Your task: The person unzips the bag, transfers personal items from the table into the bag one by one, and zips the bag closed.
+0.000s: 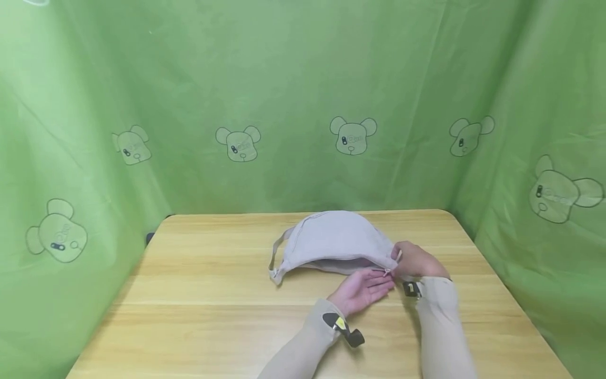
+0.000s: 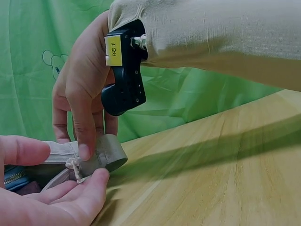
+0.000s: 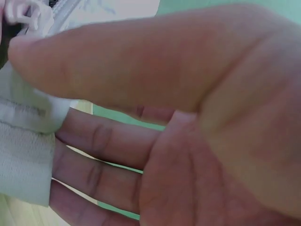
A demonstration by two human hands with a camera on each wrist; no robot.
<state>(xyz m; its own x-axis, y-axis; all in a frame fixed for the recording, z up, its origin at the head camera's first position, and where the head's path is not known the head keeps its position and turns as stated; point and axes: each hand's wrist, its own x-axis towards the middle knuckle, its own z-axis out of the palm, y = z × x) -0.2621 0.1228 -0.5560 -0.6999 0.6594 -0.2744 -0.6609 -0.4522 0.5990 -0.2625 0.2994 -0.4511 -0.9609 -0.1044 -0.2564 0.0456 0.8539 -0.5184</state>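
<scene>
A pale grey sling bag (image 1: pixel 338 237) lies on the table with its zipped mouth gaping toward me. At the bag's right end, my right hand (image 1: pixel 416 261) pinches the fabric near the strap tab (image 2: pixel 111 153), thumb in front and fingers behind. My left hand (image 1: pixel 362 292) is palm up below that corner, fingers extended under the zipper pull (image 2: pixel 75 167) and thumb held apart. In the right wrist view, the thumb (image 3: pixel 117 56) lies across the grey webbing (image 3: pixel 26 165). Inside the mouth, the left wrist view shows a blue item with a zipper (image 2: pixel 14 179), partly hidden.
The wooden table (image 1: pixel 203 326) extends around the bag. Its strap (image 1: pixel 276 250) loops out at the left end. Green curtains (image 1: pixel 293 68) with bear-head prints enclose the back and sides. Each sleeved wrist carries a small black camera (image 1: pixel 347 331).
</scene>
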